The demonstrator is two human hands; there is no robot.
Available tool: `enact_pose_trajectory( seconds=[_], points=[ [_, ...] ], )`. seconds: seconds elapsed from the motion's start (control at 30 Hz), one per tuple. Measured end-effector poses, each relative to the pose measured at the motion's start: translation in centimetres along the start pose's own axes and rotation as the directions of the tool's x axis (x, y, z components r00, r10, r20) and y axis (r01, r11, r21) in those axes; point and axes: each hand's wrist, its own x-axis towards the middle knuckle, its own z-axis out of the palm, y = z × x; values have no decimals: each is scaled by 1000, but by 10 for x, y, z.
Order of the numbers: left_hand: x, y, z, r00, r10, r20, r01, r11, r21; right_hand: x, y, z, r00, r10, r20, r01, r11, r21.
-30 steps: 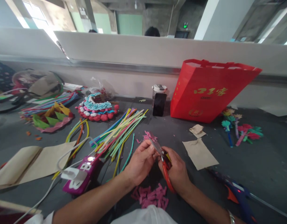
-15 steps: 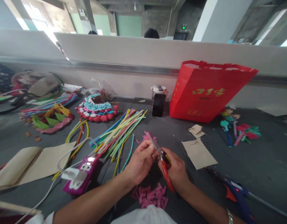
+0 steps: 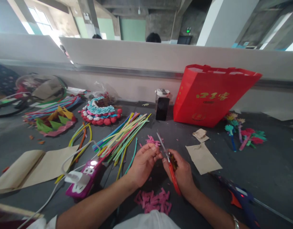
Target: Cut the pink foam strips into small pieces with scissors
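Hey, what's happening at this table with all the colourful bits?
A person is snipping craft material by hand. The right hand grips red-handled scissors, and the left hand pinches something against the blades, too small to make out. Pink scraps lie heaped close to the body, with more just beyond the hands. A blue glue gun lies at the right.

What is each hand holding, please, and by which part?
The right hand holds the scissors by their red handles. The left hand pinches something at its fingertips, too small to tell.
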Motion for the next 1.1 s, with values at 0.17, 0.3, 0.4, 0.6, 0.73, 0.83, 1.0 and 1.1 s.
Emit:
enact_pose_trajectory(
  seconds=[0.17, 0.3, 0.4, 0.6, 0.73, 0.83, 1.0, 1.1],
  points=[
    [1, -3, -5, 985, 145, -95, -87, 889, 449, 6, -4, -9, 988, 150, -30, -143, 974, 174],
    [4, -9, -14, 970, 244, 4, -164, 641, 750, 10, -6, -11, 970, 242, 33, -238, 908, 344],
    [6, -13, -19, 953, 283, 107, -224, 422, 878, 12, -7, -12, 966, 247, 78, -256, 871, 419],
    [3, -14, -15, 919, 317, 235, -315, 230, 921, 13, -8, -10, 974, 205, 95, -226, 902, 369],
    [0, -12, -13, 893, 325, 312, -373, 147, 916, 13, -10, -11, 980, 178, 85, -196, 928, 317],
    [-2, -11, -11, 879, 323, 350, -396, 89, 914, 13, -12, -12, 980, 185, 79, -200, 936, 290],
    [-4, -8, -8, 852, 320, 415, -437, -3, 899, 14, -12, -11, 975, 199, 94, -218, 930, 296],
    [-5, -7, -7, 834, 331, 442, -455, -41, 890, 14, -13, -11, 974, 208, 89, -225, 931, 288]
  ],
)
